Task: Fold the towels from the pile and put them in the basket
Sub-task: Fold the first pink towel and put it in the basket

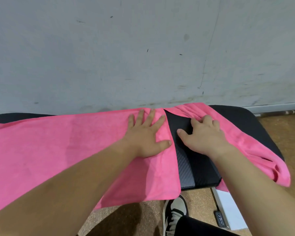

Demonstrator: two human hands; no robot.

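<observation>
A pink towel (61, 150) lies spread flat over the left and middle of the black table (201, 166), its near edge hanging off the front. My left hand (146, 133) presses flat on the towel's right end, fingers spread. A second pink towel (255, 147) lies crumpled along the table's right side, draping over the right edge. My right hand (204, 133) rests on its inner edge, fingers curled on the cloth and thumb out over the bare black top. No basket is in view.
A grey scuffed wall (143, 48) rises right behind the table. Below the front edge are a brown speckled floor (199, 201), my shoe (175, 212) and dark trouser leg, and a white table leg (228, 206).
</observation>
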